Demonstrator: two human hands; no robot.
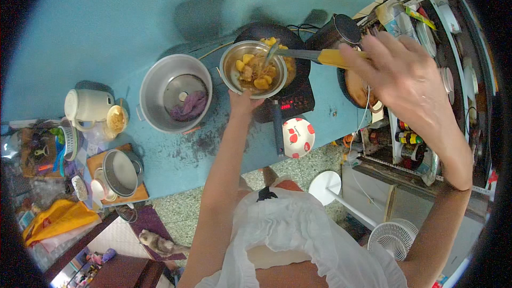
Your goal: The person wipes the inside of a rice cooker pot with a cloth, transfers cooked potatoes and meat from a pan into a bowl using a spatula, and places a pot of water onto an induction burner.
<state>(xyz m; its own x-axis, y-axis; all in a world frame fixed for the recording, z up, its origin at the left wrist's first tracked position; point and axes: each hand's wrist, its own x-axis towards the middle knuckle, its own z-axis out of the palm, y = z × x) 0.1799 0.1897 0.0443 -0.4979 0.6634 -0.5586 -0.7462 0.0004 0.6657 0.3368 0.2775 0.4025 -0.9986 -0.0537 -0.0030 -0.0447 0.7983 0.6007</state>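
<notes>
My left hand [242, 105] supports a stainless steel bowl [228, 74] from its near side. In the bowl lie yellow chunks, perhaps potato, with browned pieces in sauce [260, 78]. My right hand [400, 68], slightly blurred, grips the yellow handle of a metal-shafted turner [340, 58]. The turner's head reaches over the bowl's right part. Behind and below the bowl is a dark wok [302, 74] holding more of the same food; the bowl hides part of it. The wok sits on a black induction cooker [302, 98] with a lit red display, its handle pointing towards me.
A strawberry-patterned bowl [299, 138] stands by the wok handle at the table edge. Left is a large aluminium pot [149, 96] with a purple cloth [192, 106] inside. A cream kettle [94, 104] and a steel pot [122, 172] stand farther left. Shelving [452, 44] flanks the right.
</notes>
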